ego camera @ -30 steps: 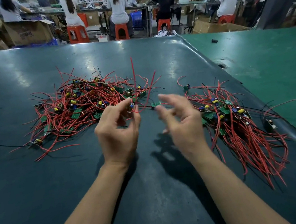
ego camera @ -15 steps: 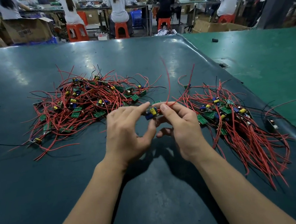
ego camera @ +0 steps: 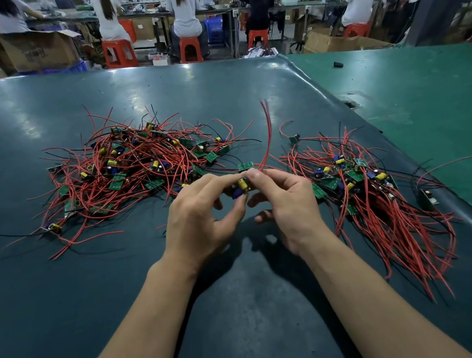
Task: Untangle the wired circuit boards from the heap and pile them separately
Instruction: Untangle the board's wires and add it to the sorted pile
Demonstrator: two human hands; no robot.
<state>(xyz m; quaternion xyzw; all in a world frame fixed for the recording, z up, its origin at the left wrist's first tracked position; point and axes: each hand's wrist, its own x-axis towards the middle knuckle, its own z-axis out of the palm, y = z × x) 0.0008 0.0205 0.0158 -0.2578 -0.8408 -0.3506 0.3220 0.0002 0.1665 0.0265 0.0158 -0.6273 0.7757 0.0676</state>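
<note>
While your left hand and right hand pinch one circuit board between heap and sorted pile, a cardboard box behind stands open, its print unreadable, contents hidden.

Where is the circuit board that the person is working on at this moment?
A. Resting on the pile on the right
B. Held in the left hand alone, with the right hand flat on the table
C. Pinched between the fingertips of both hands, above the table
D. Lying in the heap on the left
C: the left hand and the right hand both pinch the circuit board between the heap and the pile, its red wires arching upward.
</note>
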